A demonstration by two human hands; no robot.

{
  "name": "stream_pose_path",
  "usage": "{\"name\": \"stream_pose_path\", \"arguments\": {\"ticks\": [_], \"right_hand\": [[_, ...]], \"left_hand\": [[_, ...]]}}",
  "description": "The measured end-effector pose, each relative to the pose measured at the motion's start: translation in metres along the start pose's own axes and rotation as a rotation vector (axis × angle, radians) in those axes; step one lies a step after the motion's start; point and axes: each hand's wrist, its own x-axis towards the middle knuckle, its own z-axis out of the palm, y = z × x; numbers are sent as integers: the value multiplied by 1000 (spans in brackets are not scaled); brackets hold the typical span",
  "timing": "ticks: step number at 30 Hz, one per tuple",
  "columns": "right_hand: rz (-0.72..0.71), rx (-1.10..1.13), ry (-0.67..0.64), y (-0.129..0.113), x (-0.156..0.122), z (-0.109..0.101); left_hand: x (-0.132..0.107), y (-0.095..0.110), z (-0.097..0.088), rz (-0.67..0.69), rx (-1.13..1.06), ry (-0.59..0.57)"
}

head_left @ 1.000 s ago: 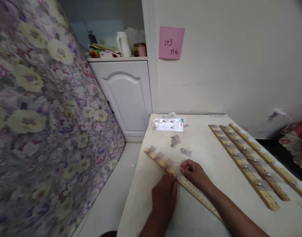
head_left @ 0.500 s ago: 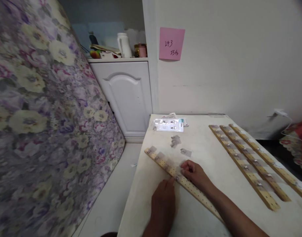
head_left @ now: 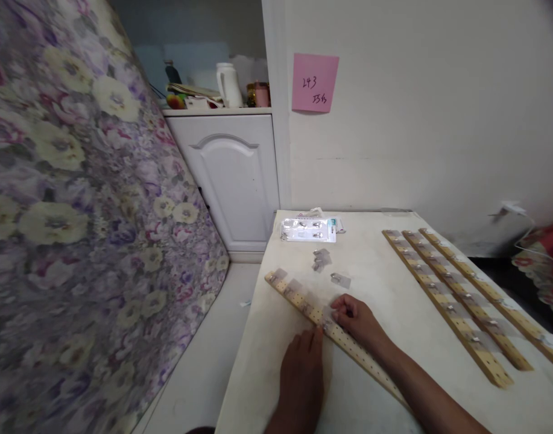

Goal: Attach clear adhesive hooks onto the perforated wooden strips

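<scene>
A long wooden strip [head_left: 360,355] with rows of small holes lies slanted across the white table. Several clear plastic pieces with small metal hooks sit along its far half, one clear hook [head_left: 297,286] among them. My left hand [head_left: 301,371] is at the strip's near edge, fingers together, the fingertips touching the strip beside a hook's metal end; its thumb is hidden. My right hand [head_left: 357,319] is closed in a pinch at the far edge of that same clear adhesive hook [head_left: 329,314]. Beyond the strip are a loose clear hook [head_left: 341,279] and a small pile of clear hooks [head_left: 321,258].
Blister packs of hooks [head_left: 309,230] lie at the table's back edge. Three more wooden strips [head_left: 439,295] carrying hooks lie along the right side. A floral curtain [head_left: 99,241] hangs at left, near a white cabinet [head_left: 233,181]. A pink note [head_left: 315,83] is on the wall.
My left hand has shifted slightly, its fingers straightening toward the hook on the strip. My right hand and the strip stay in nearly the same place.
</scene>
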Motion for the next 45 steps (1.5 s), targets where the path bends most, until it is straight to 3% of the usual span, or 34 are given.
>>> {"name": "stream_pose_path", "arguments": {"ticks": [15,45], "right_hand": [[6,32,-2,-2,-1,0],[-12,-107,42,-4,-1,3]], "left_hand": [[1,-2,5,19,19,-16],[5,-3,-2,0,-23,-36]]}}
